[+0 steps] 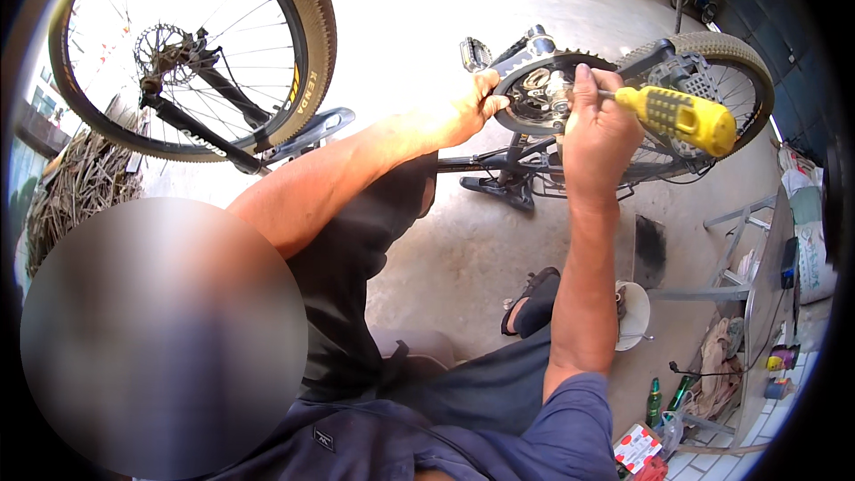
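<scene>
Head view: above pale floor [454, 249], left hand [465, 114] pinches a chainring [527, 100], right hand [602, 135] clutches a yellow screwdriver [686, 119]; lettering [307, 110] marks a tyre [312, 27].

Bicycle [476, 163], left fingers [492, 105] pinching black chainring [525, 118] — right fingers [583, 80] holding yellow-handled screwdriver [681, 118]

This is looking like a home yard or outbuilding doubling as a rough repair spot. A bicycle [476, 162] is stretching from ten to two o'clock above bare concrete floor [445, 245], and a yellow-handled screwdriver [686, 120] is pointing at its crank. Household clutter is suggesting a home: dry sticks [85, 187] are lying at nine, sacks [815, 263] are slumping at three, and green bottles [655, 401] are standing between four and five.
</scene>
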`<state>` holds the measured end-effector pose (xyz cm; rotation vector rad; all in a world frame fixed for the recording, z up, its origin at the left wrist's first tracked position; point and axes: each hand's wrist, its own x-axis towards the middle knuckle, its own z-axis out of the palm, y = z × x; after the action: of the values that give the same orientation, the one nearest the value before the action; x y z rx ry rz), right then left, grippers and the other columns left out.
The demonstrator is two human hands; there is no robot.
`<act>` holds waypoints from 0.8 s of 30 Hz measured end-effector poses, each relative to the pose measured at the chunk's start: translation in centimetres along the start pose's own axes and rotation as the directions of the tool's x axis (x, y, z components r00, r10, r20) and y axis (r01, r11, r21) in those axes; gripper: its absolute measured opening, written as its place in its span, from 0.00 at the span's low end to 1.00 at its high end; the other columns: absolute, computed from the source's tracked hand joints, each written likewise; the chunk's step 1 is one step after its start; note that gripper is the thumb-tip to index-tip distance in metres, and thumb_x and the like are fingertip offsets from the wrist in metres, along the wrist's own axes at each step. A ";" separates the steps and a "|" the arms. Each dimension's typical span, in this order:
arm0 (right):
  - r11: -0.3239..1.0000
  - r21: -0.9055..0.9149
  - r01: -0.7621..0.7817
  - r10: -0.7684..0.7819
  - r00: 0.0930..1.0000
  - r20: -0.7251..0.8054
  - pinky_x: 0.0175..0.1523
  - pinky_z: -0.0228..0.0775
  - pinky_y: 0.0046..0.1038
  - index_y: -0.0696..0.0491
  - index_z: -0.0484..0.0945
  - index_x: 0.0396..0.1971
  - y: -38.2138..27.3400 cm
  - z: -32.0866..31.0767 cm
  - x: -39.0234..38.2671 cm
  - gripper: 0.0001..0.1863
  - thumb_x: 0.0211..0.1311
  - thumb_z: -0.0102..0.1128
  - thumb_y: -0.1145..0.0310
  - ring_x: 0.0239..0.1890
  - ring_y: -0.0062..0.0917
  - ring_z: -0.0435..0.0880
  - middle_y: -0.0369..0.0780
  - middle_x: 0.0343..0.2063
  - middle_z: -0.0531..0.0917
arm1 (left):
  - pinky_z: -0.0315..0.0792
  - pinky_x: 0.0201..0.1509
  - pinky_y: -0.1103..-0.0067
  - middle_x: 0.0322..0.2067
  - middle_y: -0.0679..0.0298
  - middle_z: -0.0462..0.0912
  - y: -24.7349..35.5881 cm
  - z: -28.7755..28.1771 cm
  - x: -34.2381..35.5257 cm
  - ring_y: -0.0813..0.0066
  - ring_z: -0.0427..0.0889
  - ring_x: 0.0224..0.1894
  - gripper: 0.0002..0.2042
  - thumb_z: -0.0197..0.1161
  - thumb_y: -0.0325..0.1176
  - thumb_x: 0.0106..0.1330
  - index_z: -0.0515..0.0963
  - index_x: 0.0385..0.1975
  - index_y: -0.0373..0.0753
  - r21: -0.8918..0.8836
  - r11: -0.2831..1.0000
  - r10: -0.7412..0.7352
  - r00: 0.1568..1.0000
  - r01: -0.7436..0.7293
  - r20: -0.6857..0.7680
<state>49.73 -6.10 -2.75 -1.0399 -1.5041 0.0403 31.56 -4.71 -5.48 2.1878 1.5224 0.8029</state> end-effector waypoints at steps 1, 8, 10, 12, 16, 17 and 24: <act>1.000 -0.013 -0.015 0.015 1.000 -0.007 0.29 0.68 0.31 0.59 0.78 0.30 -0.1 -0.1 0.0 0.06 0.65 0.60 0.72 0.20 0.32 0.77 0.41 0.19 0.78 | 0.72 0.32 0.69 0.22 0.55 0.76 0.2 -0.1 0.2 0.65 0.78 0.25 0.11 0.58 0.38 0.70 0.73 0.37 0.35 0.003 1.000 -0.001 1.000 0.001 0.003; 0.979 0.109 -0.175 0.180 0.983 -0.044 0.26 0.68 0.23 0.58 0.79 0.31 0.6 -0.4 0.0 0.09 0.67 0.59 0.68 0.17 0.19 0.76 0.36 0.18 0.80 | 0.72 0.33 0.69 0.23 0.54 0.77 0.3 0.2 0.3 0.64 0.78 0.25 0.10 0.58 0.37 0.70 0.74 0.40 0.35 -0.029 1.000 0.010 1.000 -0.010 0.011; 0.887 0.337 -0.314 0.320 0.947 0.040 0.31 0.74 0.19 0.60 0.78 0.33 0.8 -0.7 0.3 0.11 0.69 0.56 0.67 0.23 0.18 0.81 0.37 0.23 0.82 | 0.72 0.33 0.70 0.23 0.57 0.77 -0.1 0.4 0.4 0.67 0.77 0.25 0.10 0.58 0.37 0.70 0.74 0.41 0.35 -0.061 0.998 0.013 1.000 -0.013 0.016; 0.814 0.337 -0.473 0.451 0.880 0.146 0.35 0.79 0.17 0.62 0.77 0.35 0.8 -0.8 0.3 0.12 0.71 0.54 0.67 0.28 0.20 0.84 0.39 0.29 0.83 | 0.73 0.33 0.73 0.23 0.62 0.76 -1.3 0.9 0.6 0.73 0.76 0.25 0.11 0.58 0.37 0.71 0.75 0.43 0.35 -0.116 0.993 0.017 1.000 -0.016 0.001; 0.935 0.214 -0.282 0.290 0.957 -0.005 0.34 0.71 0.17 0.60 0.79 0.32 0.3 -0.7 -0.7 0.12 0.70 0.56 0.66 0.27 0.12 0.79 0.36 0.27 0.84 | 0.74 0.34 0.77 0.23 0.67 0.75 -1.3 1.0 0.7 0.79 0.74 0.25 0.11 0.57 0.36 0.71 0.76 0.43 0.34 -0.060 0.998 -0.004 0.999 0.007 0.036; 0.934 0.232 -0.272 0.284 0.959 -0.020 0.34 0.71 0.17 0.60 0.79 0.32 0.3 -0.7 -0.8 0.12 0.70 0.56 0.66 0.27 0.12 0.79 0.36 0.27 0.84 | 0.74 0.34 0.77 0.23 0.67 0.75 -1.1 1.0 0.8 0.79 0.74 0.25 0.11 0.57 0.36 0.71 0.76 0.43 0.34 -0.074 0.997 0.003 0.999 0.000 0.040; 0.906 0.311 -0.286 0.319 0.946 -0.058 0.36 0.76 0.17 0.61 0.78 0.35 1.7 -0.5 -1.1 0.11 0.71 0.55 0.68 0.29 0.15 0.81 0.38 0.30 0.83 | 0.74 0.34 0.78 0.23 0.67 0.74 -1.5 0.9 0.7 0.79 0.74 0.26 0.12 0.57 0.37 0.72 0.76 0.45 0.35 -0.132 0.990 0.058 0.998 -0.053 0.035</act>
<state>50.88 -6.02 -4.43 -1.0020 -1.1818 0.4150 31.21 -3.48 -6.81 2.1448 1.3558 0.8478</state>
